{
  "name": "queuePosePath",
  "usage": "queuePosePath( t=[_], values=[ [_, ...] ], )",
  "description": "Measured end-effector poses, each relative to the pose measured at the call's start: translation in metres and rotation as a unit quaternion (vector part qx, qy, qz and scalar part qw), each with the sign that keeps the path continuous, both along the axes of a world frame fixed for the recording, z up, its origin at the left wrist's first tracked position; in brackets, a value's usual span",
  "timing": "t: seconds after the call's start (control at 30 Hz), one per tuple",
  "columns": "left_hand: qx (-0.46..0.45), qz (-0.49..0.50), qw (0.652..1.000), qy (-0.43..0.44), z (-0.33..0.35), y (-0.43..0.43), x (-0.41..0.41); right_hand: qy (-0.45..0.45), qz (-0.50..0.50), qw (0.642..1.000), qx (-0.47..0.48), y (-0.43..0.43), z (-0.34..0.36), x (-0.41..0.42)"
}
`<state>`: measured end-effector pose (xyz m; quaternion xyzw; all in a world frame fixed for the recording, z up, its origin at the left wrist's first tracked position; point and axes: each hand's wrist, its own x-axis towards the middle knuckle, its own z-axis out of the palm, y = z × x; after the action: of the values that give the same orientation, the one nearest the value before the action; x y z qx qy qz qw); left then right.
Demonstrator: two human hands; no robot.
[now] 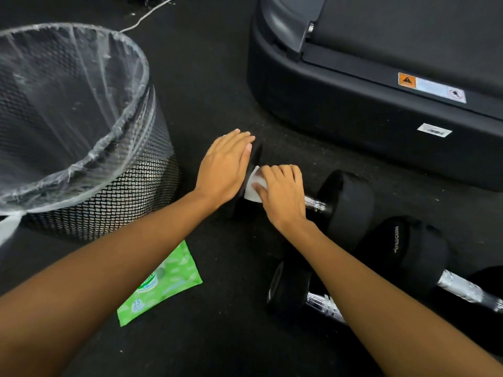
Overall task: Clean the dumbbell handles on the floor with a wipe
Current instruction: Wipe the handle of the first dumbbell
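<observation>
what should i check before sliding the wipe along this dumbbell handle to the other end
1. Steadying: ok, the left hand lies flat on the dumbbell's left head.
2. Contact: ok, the right hand holds the wipe on the handle by that head.
3. Path: ok, bare chrome shows up to the right head.
4. Cleanness of the wipe: cannot tell, it is mostly hidden under the hand.
5. Disposal: ok, a lined mesh bin stands to the left.
6. Remaining work: cannot tell whether the other dumbbells are wiped.
</observation>
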<state>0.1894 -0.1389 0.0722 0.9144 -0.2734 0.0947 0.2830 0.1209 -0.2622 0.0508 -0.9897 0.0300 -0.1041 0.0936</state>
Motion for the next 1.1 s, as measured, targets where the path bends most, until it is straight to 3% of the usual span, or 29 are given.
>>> queuePosePath(
  t=[0.2, 0.33, 0.5, 0.6, 0.73, 0.93, 1.0, 1.1],
  values=[
    [0.001, -0.005, 1.000, -0.031, 0.000, 0.000, -0.004, 0.082, -0.053, 0.989, 0.111, -0.010, -0.003, 0.015],
    [0.002, -0.003, 0.999, -0.052, 0.001, 0.000, -0.005, 0.079, -0.016, 0.981, 0.177, -0.005, -0.002, 0.013],
    [-0.002, 0.005, 0.998, -0.056, 0.000, 0.000, -0.005, 0.016, 0.036, 0.988, 0.152, 0.004, -0.008, -0.001],
    [0.000, 0.003, 0.998, -0.056, 0.000, -0.001, -0.004, 0.074, 0.004, 0.982, 0.176, -0.002, -0.002, 0.006],
    [0.002, 0.002, 0.998, -0.061, -0.001, -0.001, -0.003, 0.135, -0.010, 0.986, 0.097, -0.007, 0.004, 0.015],
    [0.004, 0.002, 0.997, -0.075, -0.002, 0.000, -0.003, 0.040, 0.077, 0.996, -0.007, 0.000, -0.007, -0.001],
    [0.008, 0.002, 0.997, -0.078, -0.002, 0.000, -0.003, 0.027, 0.085, 0.994, -0.059, 0.000, -0.006, 0.002],
    [0.012, 0.002, 0.997, -0.077, -0.002, -0.001, -0.002, 0.019, 0.068, 0.995, -0.065, 0.004, -0.003, 0.006]
  ],
)
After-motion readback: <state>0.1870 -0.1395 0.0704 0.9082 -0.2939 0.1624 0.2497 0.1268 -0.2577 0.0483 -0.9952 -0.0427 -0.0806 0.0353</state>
